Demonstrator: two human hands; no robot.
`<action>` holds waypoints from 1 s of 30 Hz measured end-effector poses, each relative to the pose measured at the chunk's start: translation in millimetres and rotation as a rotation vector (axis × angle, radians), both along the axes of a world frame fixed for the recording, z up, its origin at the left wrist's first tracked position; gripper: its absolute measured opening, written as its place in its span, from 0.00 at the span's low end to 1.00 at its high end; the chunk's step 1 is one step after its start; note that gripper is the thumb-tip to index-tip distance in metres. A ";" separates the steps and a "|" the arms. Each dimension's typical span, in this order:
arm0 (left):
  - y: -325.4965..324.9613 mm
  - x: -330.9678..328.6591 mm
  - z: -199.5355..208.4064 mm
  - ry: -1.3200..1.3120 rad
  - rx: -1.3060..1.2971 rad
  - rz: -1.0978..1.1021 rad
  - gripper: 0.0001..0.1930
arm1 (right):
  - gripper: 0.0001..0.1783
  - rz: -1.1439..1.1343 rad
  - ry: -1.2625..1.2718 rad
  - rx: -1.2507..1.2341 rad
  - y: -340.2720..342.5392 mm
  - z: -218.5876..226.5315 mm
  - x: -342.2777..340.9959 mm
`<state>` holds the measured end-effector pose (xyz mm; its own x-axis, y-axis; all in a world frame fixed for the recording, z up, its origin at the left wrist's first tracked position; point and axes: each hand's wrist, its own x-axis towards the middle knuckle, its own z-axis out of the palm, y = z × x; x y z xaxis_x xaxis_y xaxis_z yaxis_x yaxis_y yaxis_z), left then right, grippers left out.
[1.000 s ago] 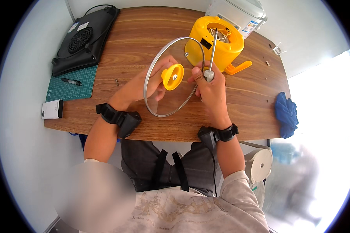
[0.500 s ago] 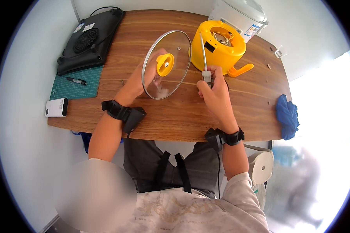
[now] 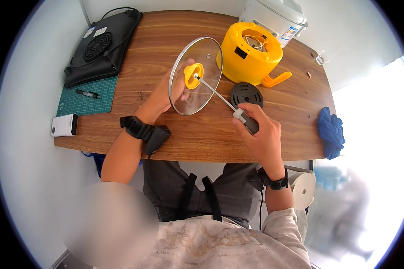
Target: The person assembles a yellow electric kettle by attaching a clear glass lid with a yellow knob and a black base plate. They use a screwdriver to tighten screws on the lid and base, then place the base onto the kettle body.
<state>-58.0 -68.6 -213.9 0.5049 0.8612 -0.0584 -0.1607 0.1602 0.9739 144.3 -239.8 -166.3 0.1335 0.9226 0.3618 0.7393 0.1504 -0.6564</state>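
Observation:
My left hand (image 3: pixel 166 92) grips a round glass lid (image 3: pixel 206 92) by its yellow knob (image 3: pixel 194 82), partly seen through the glass. The lid stands tilted on edge above the table, its inner side turned to the right. In my right hand (image 3: pixel 262 132) is a screwdriver (image 3: pixel 217 94) with a long metal shaft and a grey handle. Its tip meets the screw at the middle of the knob. Below the shaft's right side lies a dark round slotted disc (image 3: pixel 247 95) on the table.
A yellow pot-shaped appliance housing (image 3: pixel 244 58) with a handle and wires inside stands behind the disc. Farther back is a white rice cooker (image 3: pixel 274 18). Left are a black fan stand (image 3: pixel 101 49), green cutting mat (image 3: pixel 87 101), pen (image 3: pixel 87 93) and power bank (image 3: pixel 64 125). A blue cloth (image 3: pixel 331 132) lies right.
My right hand has moved down and right, swinging the screwdriver from upright to slanting left, its tip now at the knob's screw. The dark disc has come into sight.

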 end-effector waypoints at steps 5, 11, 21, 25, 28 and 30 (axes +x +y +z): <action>0.4 2.6 -1.7 -0.040 -0.033 0.015 0.21 | 0.17 -0.014 -0.033 0.059 1.2 -0.2 -4.0; 7.3 -2.5 -3.3 -0.025 -0.070 -0.016 0.22 | 0.17 -0.005 -0.062 0.106 1.9 -1.0 -6.9; 7.8 -2.5 -4.4 -0.021 -0.051 -0.028 0.21 | 0.18 -0.004 -0.104 0.207 5.0 -5.8 -5.1; -0.5 1.7 0.6 -0.019 -0.052 0.013 0.19 | 0.18 0.000 -0.116 0.222 5.3 -8.1 -4.3; -4.0 3.3 5.1 -0.041 -0.074 0.041 0.17 | 0.18 0.005 -0.136 0.240 6.6 -11.2 -4.3; -2.9 2.4 7.1 -0.033 -0.088 0.031 0.17 | 0.18 0.008 -0.155 0.249 6.8 -11.8 -4.4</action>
